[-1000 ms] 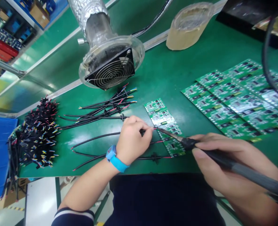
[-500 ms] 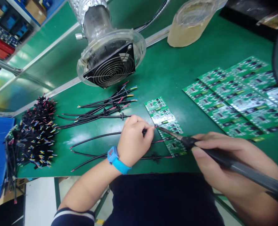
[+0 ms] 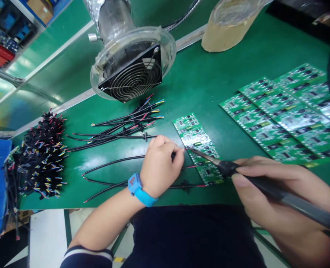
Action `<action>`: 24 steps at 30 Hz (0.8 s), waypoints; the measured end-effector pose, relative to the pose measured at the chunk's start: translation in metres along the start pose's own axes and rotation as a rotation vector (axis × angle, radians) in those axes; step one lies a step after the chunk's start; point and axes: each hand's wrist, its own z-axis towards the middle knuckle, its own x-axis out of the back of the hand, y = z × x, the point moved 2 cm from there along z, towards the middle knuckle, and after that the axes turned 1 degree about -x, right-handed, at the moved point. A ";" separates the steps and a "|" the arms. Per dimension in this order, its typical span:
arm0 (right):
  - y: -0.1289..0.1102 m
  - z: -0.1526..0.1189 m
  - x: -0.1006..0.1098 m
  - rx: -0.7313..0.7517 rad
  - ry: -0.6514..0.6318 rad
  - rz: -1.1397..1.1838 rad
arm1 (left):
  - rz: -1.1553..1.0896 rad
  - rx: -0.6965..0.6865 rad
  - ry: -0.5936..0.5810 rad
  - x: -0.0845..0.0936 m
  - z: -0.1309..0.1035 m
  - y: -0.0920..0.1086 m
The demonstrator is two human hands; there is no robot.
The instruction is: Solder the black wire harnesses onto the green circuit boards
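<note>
My left hand (image 3: 162, 163) is closed in a pinch on a black cable (image 3: 120, 160), whose red wire end meets the left edge of a narrow green circuit board panel (image 3: 194, 137). In my right hand (image 3: 282, 197) is a soldering iron (image 3: 254, 182), held like a pen. Its tip touches or nearly touches the board edge by that wire end; which, I cannot tell. Below, another black cable (image 3: 172, 186) lies with its red end at the board's lower edge. My left fingers hide the gripped part of the cable.
A fan-fronted extractor (image 3: 137, 74) hangs over the back of the green bench. Loose cables (image 3: 117, 128) lie left of the board, with a large cable bundle (image 3: 42, 160) farther left. Several board panels (image 3: 282, 115) lie at the right. A tape roll (image 3: 228, 31) stands behind.
The view has shifted slightly. Both hands keep nearly the same position, and the iron's tip stays at the same wire end on the board.
</note>
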 end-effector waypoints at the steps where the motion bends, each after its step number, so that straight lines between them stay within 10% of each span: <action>1: 0.001 0.000 0.000 -0.010 -0.023 -0.018 | 0.001 0.002 0.000 0.000 0.000 0.000; 14: -0.008 0.011 -0.005 0.135 -0.160 -0.107 | 0.134 0.061 -0.059 0.002 0.004 0.004; 24: -0.005 0.009 -0.001 -0.181 0.139 -0.220 | 0.222 0.074 -0.228 0.008 0.017 0.005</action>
